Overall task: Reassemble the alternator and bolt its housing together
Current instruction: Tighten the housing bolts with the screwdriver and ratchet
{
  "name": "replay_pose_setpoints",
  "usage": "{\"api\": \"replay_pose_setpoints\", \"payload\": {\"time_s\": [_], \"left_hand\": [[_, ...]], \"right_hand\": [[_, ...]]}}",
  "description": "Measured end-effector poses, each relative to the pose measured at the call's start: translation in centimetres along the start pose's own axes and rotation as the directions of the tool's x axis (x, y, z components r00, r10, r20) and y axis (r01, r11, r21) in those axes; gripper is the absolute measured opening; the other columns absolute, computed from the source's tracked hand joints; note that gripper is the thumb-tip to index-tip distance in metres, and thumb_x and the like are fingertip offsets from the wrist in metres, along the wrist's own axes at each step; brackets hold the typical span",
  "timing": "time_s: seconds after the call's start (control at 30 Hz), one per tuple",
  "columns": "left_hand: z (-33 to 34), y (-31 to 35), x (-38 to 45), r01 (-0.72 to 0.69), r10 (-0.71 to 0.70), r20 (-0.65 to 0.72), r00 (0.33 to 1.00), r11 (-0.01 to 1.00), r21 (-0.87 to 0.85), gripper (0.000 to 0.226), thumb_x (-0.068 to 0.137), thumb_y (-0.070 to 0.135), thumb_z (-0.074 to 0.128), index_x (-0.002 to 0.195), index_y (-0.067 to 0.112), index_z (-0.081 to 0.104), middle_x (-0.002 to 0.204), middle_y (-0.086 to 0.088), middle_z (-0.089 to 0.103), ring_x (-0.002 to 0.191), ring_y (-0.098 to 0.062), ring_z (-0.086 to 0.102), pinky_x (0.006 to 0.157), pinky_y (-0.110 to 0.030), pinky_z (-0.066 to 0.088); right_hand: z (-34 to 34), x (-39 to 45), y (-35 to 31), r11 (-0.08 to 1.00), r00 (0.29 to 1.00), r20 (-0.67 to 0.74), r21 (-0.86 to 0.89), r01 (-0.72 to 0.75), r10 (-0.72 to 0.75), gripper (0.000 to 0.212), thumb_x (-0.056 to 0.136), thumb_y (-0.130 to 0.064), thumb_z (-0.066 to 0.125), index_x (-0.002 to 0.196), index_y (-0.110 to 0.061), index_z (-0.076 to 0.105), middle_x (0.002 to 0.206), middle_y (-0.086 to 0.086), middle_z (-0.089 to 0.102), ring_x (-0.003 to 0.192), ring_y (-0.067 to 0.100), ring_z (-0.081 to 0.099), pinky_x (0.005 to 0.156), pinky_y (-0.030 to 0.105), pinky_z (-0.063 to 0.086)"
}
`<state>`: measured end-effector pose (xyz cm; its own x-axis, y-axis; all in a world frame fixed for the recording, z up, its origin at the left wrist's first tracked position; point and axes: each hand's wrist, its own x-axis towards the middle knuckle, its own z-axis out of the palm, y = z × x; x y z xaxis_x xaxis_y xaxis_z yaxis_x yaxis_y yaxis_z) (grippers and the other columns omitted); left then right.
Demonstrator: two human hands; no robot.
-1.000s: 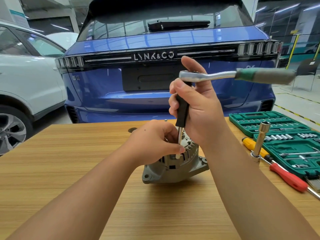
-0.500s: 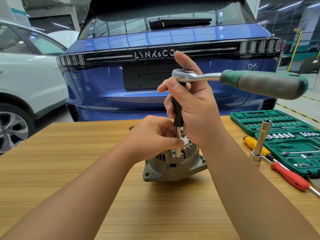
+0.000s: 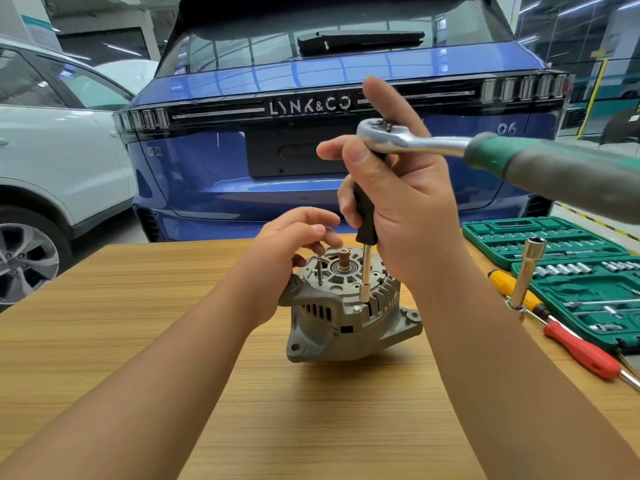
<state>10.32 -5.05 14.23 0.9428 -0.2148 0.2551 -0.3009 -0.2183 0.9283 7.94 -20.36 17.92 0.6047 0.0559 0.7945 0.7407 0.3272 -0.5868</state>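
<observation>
Since a second ago, the left hand (image 3: 287,244) has been letting go of the extension shaft; it is now hovering released, fingers loosely spread, over the top of the alternator (image 3: 346,306) at about ten o'clock from the rotor shaft (image 3: 344,259), touching nothing that can be made out. Meanwhile the right hand (image 3: 398,202) is still gripping the black extension bar (image 3: 365,220) upright, with its thumb lying against the ratchet wrench (image 3: 415,142) head on top and the green handle pointing away toward three o'clock. That bar's socket tip is sitting just above a housing bolt (image 3: 356,309) on the near rim of the alternator, directly below the right hand. At the middle of the wooden table (image 3: 138,341) the alternator is standing on end. Toward three o'clock, a long socket (image 3: 524,271) is standing upright beside a yellow screwdriver (image 3: 509,282), a red screwdriver (image 3: 581,351) and the green tool case (image 3: 554,237). Behind the table, at twelve o'clock, a blue car (image 3: 311,81) is standing parked.
</observation>
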Motion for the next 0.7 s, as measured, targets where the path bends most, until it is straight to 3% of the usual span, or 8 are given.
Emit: {"api": "replay_pose_setpoints", "payload": {"time_s": [0.1, 0.17, 0.3, 0.43, 0.5, 0.57, 0.63, 0.7], "left_hand": [[0.1, 0.0, -0.1, 0.026, -0.029, -0.038, 0.999, 0.998, -0.064, 0.036, 0.095, 0.034, 0.042, 0.121, 0.032, 0.067, 0.11, 0.015, 0.076, 0.12, -0.008, 0.061, 0.097, -0.035, 0.042], [0.3, 0.3, -0.6, 0.044, -0.048, -0.032, 0.998, 0.991, -0.128, 0.044, 0.098, 0.045, 0.041, 0.133, 0.028, 0.063, 0.122, 0.013, 0.074, 0.13, -0.006, 0.056, 0.111, -0.037, 0.037], [1.6, 1.0, -1.5, 0.108, -0.137, -0.081, 0.987, 0.95, -0.295, 0.049, 0.109, 0.052, 0.028, 0.134, 0.026, 0.062, 0.126, 0.014, 0.073, 0.137, -0.005, 0.049, 0.121, -0.043, 0.023], [2.8, 0.9, -3.1, 0.073, -0.145, -0.135, 0.98, 0.898, -0.435, 0.047, 0.099, 0.065, 0.042, 0.126, 0.034, 0.063, 0.133, 0.018, 0.067, 0.139, -0.001, 0.042, 0.121, -0.041, 0.021], [3.0, 0.1, -4.0, -0.004, -0.079, -0.23, 0.97, 0.94, -0.34, 0.046, 0.086, 0.066, 0.048, 0.121, 0.04, 0.065, 0.12, 0.03, 0.067, 0.123, 0.012, 0.05, 0.107, -0.029, 0.033], [2.6, -1.0, -4.3, -0.042, -0.01, -0.308, 0.951, 0.986, -0.16, 0.035, 0.087, 0.059, 0.054, 0.118, 0.045, 0.062, 0.114, 0.033, 0.065, 0.111, 0.016, 0.054, 0.093, -0.022, 0.038], [1.8, -2.0, -3.6, -0.021, 0.004, -0.361, 0.933, 0.999, -0.042, 0.018, 0.099, 0.047, 0.059, 0.118, 0.044, 0.059, 0.119, 0.026, 0.063, 0.116, 0.007, 0.055, 0.093, -0.024, 0.042], [0.5, -2.5, -2.7, 0.042, -0.042, -0.321, 0.946, 0.999, -0.009, 0.016, 0.108, 0.041, 0.048, 0.115, 0.042, 0.062, 0.123, 0.02, 0.065, 0.119, 0.004, 0.055, 0.097, -0.023, 0.042]], "right_hand": [[0.2, -0.2, 0.4, 0.999, 0.999, 0.013, -0.029, -0.03, 0.03, 0.039, 0.099, -0.013, 0.056, 0.132, -0.032, 0.05, 0.095, 0.006, 0.072, 0.056, 0.019, 0.05, 0.053, 0.027, 0.046], [0.3, -0.4, 0.5, 0.998, 0.999, 0.035, -0.053, -0.03, 0.032, 0.04, 0.1, -0.014, 0.058, 0.134, -0.034, 0.049, 0.095, 0.006, 0.072, 0.056, 0.016, 0.05, 0.054, 0.028, 0.047], [0.6, -0.4, 0.3, 0.995, 0.999, 0.016, -0.101, -0.027, 0.028, 0.037, 0.1, -0.02, 0.059, 0.133, -0.035, 0.051, 0.095, 0.009, 0.07, 0.057, 0.009, 0.054, 0.055, 0.024, 0.047], [0.4, -0.4, -0.6, 0.978, 0.999, 0.0, -0.203, 0.043, -0.044, 0.029, 0.1, -0.023, 0.057, 0.128, -0.03, 0.05, 0.093, 0.022, 0.062, 0.058, 0.005, 0.056, 0.057, 0.02, 0.045], [0.2, -0.3, -1.2, 0.979, 0.998, -0.001, -0.197, 0.058, -0.06, 0.028, 0.102, -0.02, 0.054, 0.128, -0.027, 0.048, 0.088, 0.028, 0.055, 0.05, 0.024, 0.043, 0.049, 0.029, 0.038], [0.2, -0.3, -1.8, 0.986, 0.997, 0.01, -0.151, 0.072, -0.072, 0.028, 0.102, -0.014, 0.051, 0.128, -0.024, 0.044, 0.087, 0.031, 0.046, 0.051, 0.034, 0.034, 0.045, 0.035, 0.032], [0.2, -0.3, -2.3, 0.99, 0.996, 0.039, -0.11, 0.089, -0.085, 0.026, 0.102, -0.012, 0.046, 0.125, -0.023, 0.042, 0.088, 0.032, 0.04, 0.051, 0.033, 0.031, 0.044, 0.035, 0.029], [0.3, -0.2, -2.5, 0.993, 0.995, 0.064, -0.095, 0.077, -0.071, 0.023, 0.101, -0.013, 0.044, 0.122, -0.023, 0.041, 0.089, 0.032, 0.038, 0.05, 0.035, 0.028, 0.042, 0.031, 0.029]]}}
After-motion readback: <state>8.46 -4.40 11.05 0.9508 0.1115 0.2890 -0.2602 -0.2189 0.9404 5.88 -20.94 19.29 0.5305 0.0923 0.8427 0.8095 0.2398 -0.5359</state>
